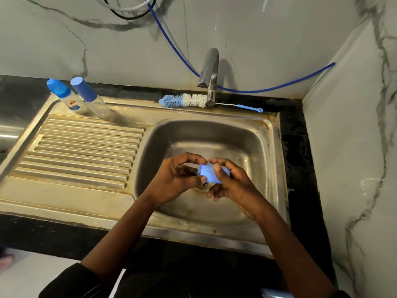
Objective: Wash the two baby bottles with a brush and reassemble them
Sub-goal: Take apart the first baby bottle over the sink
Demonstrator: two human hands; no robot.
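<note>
Blue cap was mid-frame over the sink; my left hand pinched its end, right hand curled its grip round the side. Light, stiff, likely slick: hold the sides. Bottles upper left.

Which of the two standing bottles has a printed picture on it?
The left bottle, with the rounded, darker blue cap; the right bottle beside it is plain and clear.
</note>
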